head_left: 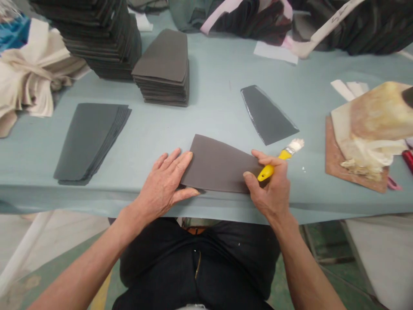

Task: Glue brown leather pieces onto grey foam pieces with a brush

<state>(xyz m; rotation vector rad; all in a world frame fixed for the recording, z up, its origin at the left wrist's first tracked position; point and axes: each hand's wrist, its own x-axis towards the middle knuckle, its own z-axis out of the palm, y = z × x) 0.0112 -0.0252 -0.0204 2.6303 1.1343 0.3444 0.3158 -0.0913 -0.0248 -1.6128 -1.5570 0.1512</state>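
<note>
A dark grey-brown tapered panel [219, 165] lies at the table's front edge between my hands. My left hand [161, 185] rests at its left end, fingers outstretched, thumb along the lower corner. At the right end, my right hand [274, 187] has its thumb and fingertips on the panel and also holds a yellow-handled paintbrush [266, 172]. The brush's bristles, coated in something whitish, point up and to the right. Just beyond the brush lies a dark grey panel [269, 115] with shiny wet streaks along its long edges.
Fanned grey panels [90, 140] lie at left. Behind them stand a short stack of panels [164, 60] and a tall dark stack [100, 38]. Beige cloth [35, 69] sits far left. At right, a stained yellowish container [374, 114] rests on a brown board [335, 159]. Dark bundles [254, 21] line the back.
</note>
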